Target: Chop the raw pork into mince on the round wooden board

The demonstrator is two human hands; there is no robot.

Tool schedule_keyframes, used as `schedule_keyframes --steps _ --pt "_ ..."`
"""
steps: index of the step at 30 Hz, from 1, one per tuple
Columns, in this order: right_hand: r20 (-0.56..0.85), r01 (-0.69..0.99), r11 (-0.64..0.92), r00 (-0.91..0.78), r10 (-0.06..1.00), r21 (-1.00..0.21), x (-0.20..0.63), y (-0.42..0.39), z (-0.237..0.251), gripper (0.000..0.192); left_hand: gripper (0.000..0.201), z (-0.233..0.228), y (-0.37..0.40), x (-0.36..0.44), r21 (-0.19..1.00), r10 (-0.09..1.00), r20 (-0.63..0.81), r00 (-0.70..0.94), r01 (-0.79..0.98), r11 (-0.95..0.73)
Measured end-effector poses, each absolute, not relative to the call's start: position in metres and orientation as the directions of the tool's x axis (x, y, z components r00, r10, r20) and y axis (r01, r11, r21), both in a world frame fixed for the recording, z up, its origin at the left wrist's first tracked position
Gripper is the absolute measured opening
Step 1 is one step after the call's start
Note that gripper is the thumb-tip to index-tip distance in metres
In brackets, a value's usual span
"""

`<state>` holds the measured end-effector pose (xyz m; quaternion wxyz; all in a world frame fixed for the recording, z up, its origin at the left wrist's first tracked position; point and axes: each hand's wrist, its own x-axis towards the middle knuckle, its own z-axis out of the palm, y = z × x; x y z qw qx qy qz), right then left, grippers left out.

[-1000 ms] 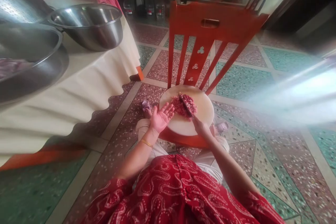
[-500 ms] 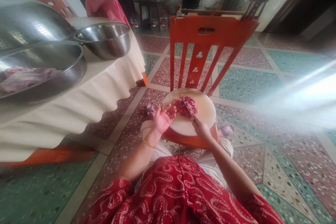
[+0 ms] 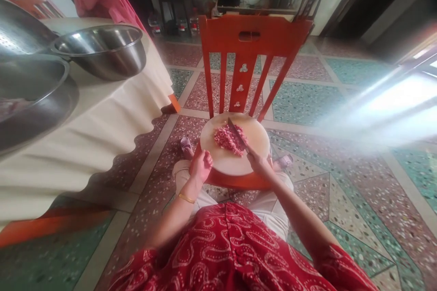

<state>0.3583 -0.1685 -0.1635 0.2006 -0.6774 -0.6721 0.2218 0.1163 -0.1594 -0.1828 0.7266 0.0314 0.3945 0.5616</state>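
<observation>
A round pale cutting board [image 3: 254, 138] rests on the seat of a red wooden chair [image 3: 252, 38]. A pile of chopped pink meat [image 3: 227, 138] lies on its middle. My right hand [image 3: 257, 163] grips a knife [image 3: 236, 134] whose blade lies across the right side of the meat. At the board's near left edge my left hand [image 3: 201, 167] has its fingers curled loosely, just off the meat, and holds nothing.
A table [image 3: 102, 118] with a cream cloth stands at the left, bearing a steel bowl [image 3: 100, 52] and a larger steel basin [image 3: 32, 95] with meat inside. Patterned terrazzo floor [image 3: 341, 200] lies around the chair. Shelves and bottles stand at the far wall.
My left hand has drawn back from the meat to the board's near edge and its fingers have curled in. The knife stays on the meat. The view has shifted slightly.
</observation>
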Motion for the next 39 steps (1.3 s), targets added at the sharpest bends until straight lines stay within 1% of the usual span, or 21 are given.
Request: schedule_keyframes --steps 2,3,4,6,8,9,10,13,14,15,16,18,20,23,27,29,30,32,35,37,39 --pt "0.048 0.799 -0.004 0.041 0.998 -0.601 0.357 -0.166 -0.161 0.051 0.018 -0.186 -0.162 0.113 0.474 0.829 -0.557 0.053 -0.799 0.37" --pt "0.062 0.792 -0.005 0.054 0.997 -0.61 0.356 -0.165 -0.163 0.053 0.016 -0.186 -0.164 0.112 0.473 0.828 -0.559 0.048 -0.802 0.366" --pt "0.05 0.793 -0.013 0.055 0.997 -0.609 0.355 -0.164 -0.165 0.053 0.012 -0.186 -0.165 0.111 0.474 0.829 -0.559 0.04 -0.804 0.358" --pt "-0.035 0.811 -0.039 0.023 0.999 -0.584 0.354 -0.161 -0.173 0.053 0.008 -0.185 -0.166 0.109 0.482 0.834 -0.551 0.021 -0.808 0.339" --pt "-0.111 0.825 -0.06 -0.003 0.994 -0.562 0.354 -0.157 -0.176 0.051 0.009 -0.184 -0.168 0.108 0.486 0.835 -0.55 0.012 -0.809 0.332" --pt "-0.111 0.823 -0.06 -0.004 0.994 -0.565 0.355 -0.156 -0.175 0.051 0.009 -0.184 -0.168 0.107 0.485 0.835 -0.549 0.013 -0.809 0.332" --pt "-0.083 0.816 -0.049 0.001 0.997 -0.577 0.356 -0.155 -0.172 0.05 0.01 -0.184 -0.168 0.106 0.484 0.834 -0.551 0.016 -0.809 0.335" --pt "0.065 0.801 0.02 0.023 0.998 -0.598 0.356 -0.156 -0.16 0.052 0.009 -0.186 -0.168 0.104 0.477 0.83 -0.557 0.027 -0.808 0.347" --pt "0.092 0.81 0.035 0.024 0.995 -0.585 0.355 -0.157 -0.158 0.052 0.008 -0.187 -0.168 0.104 0.475 0.831 -0.556 0.028 -0.81 0.345" --pt "0.087 0.828 0.041 0.009 0.996 -0.559 0.353 -0.158 -0.159 0.053 0.007 -0.187 -0.168 0.104 0.47 0.831 -0.555 0.03 -0.813 0.344" --pt "0.048 0.854 0.041 -0.019 0.999 -0.519 0.351 -0.16 -0.162 0.053 0.007 -0.186 -0.168 0.105 0.465 0.832 -0.554 0.032 -0.816 0.342" --pt "-0.076 0.903 0.051 -0.092 0.993 -0.427 0.346 -0.164 -0.173 0.053 0.006 -0.184 -0.169 0.106 0.458 0.834 -0.551 0.032 -0.823 0.335" --pt "-0.175 0.929 0.062 -0.134 0.975 -0.366 0.343 -0.167 -0.184 0.054 0.009 -0.181 -0.169 0.106 0.452 0.835 -0.548 0.048 -0.823 0.345" --pt "-0.217 0.947 0.04 -0.114 0.969 -0.32 0.34 -0.173 -0.194 0.054 0.021 -0.174 -0.171 0.106 0.426 0.859 -0.494 0.137 -0.823 0.376" --pt "-0.231 0.953 0.024 -0.098 0.968 -0.302 0.338 -0.185 -0.2 0.057 0.04 -0.163 -0.173 0.108 0.366 0.892 -0.359 0.274 -0.838 0.404" --pt "-0.195 0.951 0.032 -0.096 0.976 -0.308 0.338 -0.193 -0.201 0.055 0.045 -0.157 -0.176 0.113 0.353 0.898 -0.326 0.295 -0.844 0.405" --pt "-0.151 0.946 0.048 -0.101 0.983 -0.319 0.338 -0.196 -0.201 0.053 0.047 -0.154 -0.177 0.116 0.347 0.899 -0.318 0.302 -0.845 0.407" --pt "-0.016 0.925 0.106 -0.12 0.993 -0.364 0.34 -0.201 -0.199 0.048 0.051 -0.149 -0.179 0.123 0.333 0.894 -0.31 0.324 -0.844 0.421" --pt "0.207 0.87 0.214 -0.132 0.969 -0.444 0.345 -0.207 -0.193 0.044 0.054 -0.142 -0.175 0.136 0.302 0.876 -0.306 0.372 -0.835 0.46" --pt "0.308 0.842 0.25 -0.106 0.946 -0.478 0.35 -0.213 -0.189 0.042 0.054 -0.138 -0.169 0.146 0.296 0.863 -0.314 0.395 -0.823 0.484" --pt "0.38 0.823 0.267 -0.068 0.923 -0.501 0.355 -0.222 -0.186 0.04 0.053 -0.134 -0.163 0.157 0.302 0.854 -0.328 0.404 -0.811 0.5"
